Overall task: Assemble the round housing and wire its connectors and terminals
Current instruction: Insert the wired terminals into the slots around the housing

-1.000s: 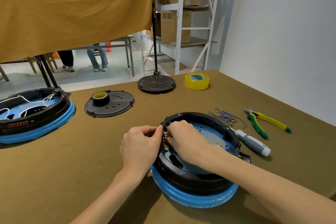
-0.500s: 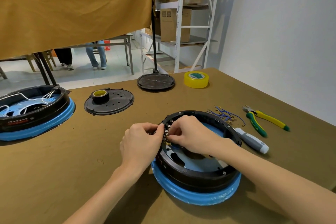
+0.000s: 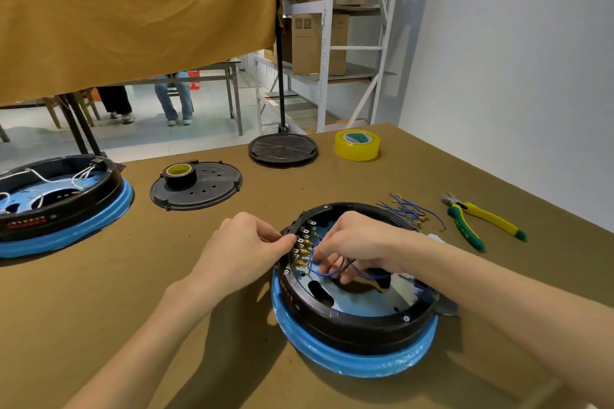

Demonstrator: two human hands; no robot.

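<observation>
A round black housing (image 3: 352,325) with a blue band round its base sits on the brown table in front of me. A row of brass terminals (image 3: 304,247) lines its inner left wall. My left hand (image 3: 246,251) grips the housing's left rim from outside, thumb and fingers curled at the edge. My right hand (image 3: 358,242) reaches inside the housing and pinches thin blue wires (image 3: 327,271) that loop from the terminals.
A second housing (image 3: 59,206) with white wires stands at the far left. A black lid (image 3: 199,189) carries a roll of black tape. Behind lie a round stand base (image 3: 282,149) and yellow tape (image 3: 357,144). Loose blue wires (image 3: 405,211), pliers (image 3: 478,221) and a screwdriver lie right.
My right hand has drawn back from the terminal row toward the housing's middle, and the blue wire loops now show beneath its fingers. The left hand stays on the rim.
</observation>
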